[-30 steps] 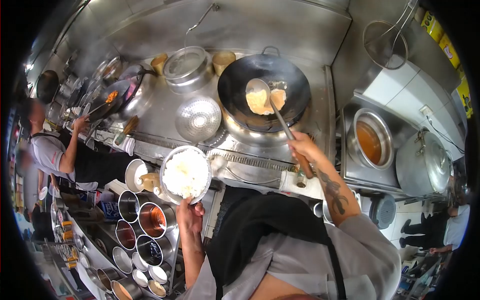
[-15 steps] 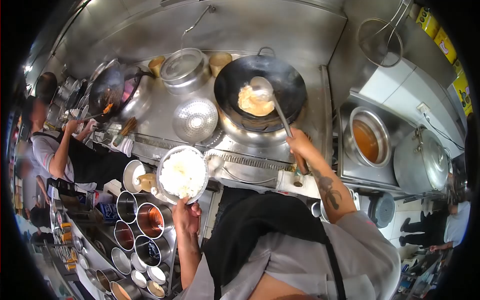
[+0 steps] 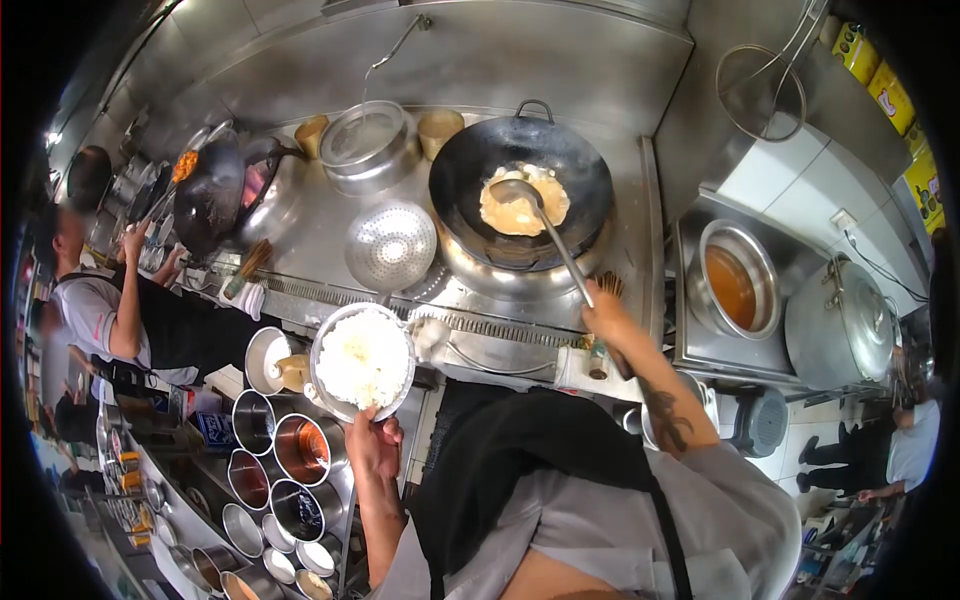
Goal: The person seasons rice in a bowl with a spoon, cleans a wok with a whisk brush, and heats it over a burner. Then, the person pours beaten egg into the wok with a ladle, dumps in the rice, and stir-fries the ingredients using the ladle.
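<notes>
My left hand grips the near rim of a metal bowl, thumb over the edge. White cooked rice fills that bowl. In my right hand is the long handle of a ladle, fingers wrapped round it. The ladle's head rests on pale yellow egg spread at the bottom of a black wok. The wok sits on the range, to the right of a perforated strainer.
A lidded pot stands at the back of the range. Brown liquid fills a pot on the right, beside a large lidded pot. Seasoning pots crowd the lower left. A co-worker handles another wok.
The egg has spread wider and flatter and shifted right in the wok. My ladle has moved slightly down, my right hand a little lower. The co-worker's ladle of food has risen.
</notes>
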`<state>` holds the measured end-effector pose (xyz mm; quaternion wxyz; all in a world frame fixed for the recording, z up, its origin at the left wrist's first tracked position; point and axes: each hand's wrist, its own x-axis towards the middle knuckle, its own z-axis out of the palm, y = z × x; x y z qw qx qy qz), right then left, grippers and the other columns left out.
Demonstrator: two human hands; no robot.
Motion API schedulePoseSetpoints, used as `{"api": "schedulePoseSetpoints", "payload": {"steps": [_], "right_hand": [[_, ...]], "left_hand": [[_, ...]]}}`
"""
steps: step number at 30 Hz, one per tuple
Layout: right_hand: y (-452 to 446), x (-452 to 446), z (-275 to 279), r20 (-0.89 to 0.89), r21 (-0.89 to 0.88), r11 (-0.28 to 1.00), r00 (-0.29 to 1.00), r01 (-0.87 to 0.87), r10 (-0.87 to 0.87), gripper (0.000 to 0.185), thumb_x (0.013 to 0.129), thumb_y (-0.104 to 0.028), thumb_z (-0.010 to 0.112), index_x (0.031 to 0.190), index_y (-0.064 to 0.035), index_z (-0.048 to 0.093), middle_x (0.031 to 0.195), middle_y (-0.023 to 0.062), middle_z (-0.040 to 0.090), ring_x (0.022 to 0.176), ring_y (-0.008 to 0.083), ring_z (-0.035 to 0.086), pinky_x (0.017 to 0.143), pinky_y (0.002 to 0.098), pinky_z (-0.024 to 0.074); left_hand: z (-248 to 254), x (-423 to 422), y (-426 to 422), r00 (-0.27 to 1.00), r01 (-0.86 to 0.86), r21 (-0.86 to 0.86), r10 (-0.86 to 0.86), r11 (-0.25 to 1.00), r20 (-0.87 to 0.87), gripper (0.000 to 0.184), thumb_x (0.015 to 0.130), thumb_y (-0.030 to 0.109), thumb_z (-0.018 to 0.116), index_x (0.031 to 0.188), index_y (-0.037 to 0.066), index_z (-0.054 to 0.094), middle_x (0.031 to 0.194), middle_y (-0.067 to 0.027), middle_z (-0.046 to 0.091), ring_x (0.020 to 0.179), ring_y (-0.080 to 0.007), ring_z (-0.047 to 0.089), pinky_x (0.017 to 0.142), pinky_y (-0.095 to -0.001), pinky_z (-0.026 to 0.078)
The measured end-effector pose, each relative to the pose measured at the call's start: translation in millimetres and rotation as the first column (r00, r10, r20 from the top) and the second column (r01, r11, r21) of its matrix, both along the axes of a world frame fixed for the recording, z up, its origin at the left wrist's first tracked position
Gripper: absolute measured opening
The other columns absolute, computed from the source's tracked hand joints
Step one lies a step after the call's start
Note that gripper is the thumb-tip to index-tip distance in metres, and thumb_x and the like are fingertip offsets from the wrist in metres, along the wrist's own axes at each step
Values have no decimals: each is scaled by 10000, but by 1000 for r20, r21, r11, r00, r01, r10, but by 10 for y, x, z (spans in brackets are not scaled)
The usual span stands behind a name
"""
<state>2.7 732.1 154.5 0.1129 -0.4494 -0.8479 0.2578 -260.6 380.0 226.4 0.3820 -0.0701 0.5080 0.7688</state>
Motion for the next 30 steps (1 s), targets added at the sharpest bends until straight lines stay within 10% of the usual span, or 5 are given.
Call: {"api": "schedulePoseSetpoints", "payload": {"steps": [5, 13, 20, 25, 30], "right_hand": [[293, -277, 106, 136, -99, 980, 978, 173, -158, 462, 838, -111, 558, 1252, 62, 449, 946, 322, 626, 923, 440, 627, 809, 475, 501], [369, -74, 241, -160, -327, 945, 983, 29, -86, 526, 760, -66, 589, 1265, 47, 496, 1025, 286, 625, 990, 375, 629, 836, 421, 493], [407, -36, 497, -256, 125, 988, 965, 89, -55, 413, 771, -80, 615, 1174, -11, 552, 1035, 271, 633, 1028, 413, 598, 879, 442, 471], [608, -289, 421, -114, -280, 946, 972, 166, -204, 268, 870, -85, 595, 1093, 55, 545, 769, 88, 604, 530, 127, 563, 460, 292, 451], [338, -641, 158, -405, -803, 594, 777, -51, -482, 118, 919, -140, 561, 926, -23, 543, 742, 53, 574, 519, 154, 542, 437, 325, 456]], "left_hand": [[-68, -39, 0, 999, -37, -30, 37, 999, 7, 328, 851, 115, 529, 1155, 7, 470, 820, -61, 554, 522, -146, 477, 458, -294, 405], [65, -28, 85, 998, -52, -6, 52, 999, -19, 320, 846, 115, 544, 1140, 4, 486, 816, -69, 562, 522, -148, 484, 452, -295, 412], [7, -89, 46, 997, -73, -61, 73, 995, -12, 301, 849, 110, 543, 1128, 16, 485, 826, -66, 555, 521, -153, 482, 453, -299, 413], [37, -177, 97, 999, -32, -70, 30, 997, -26, 285, 852, 115, 544, 1117, 26, 486, 829, -65, 558, 527, -153, 485, 452, -299, 410], [39, -259, 177, 999, 30, -23, -31, 999, -27, 280, 860, 127, 535, 1120, 34, 490, 841, -64, 566, 533, -151, 489, 458, -298, 408]]}}
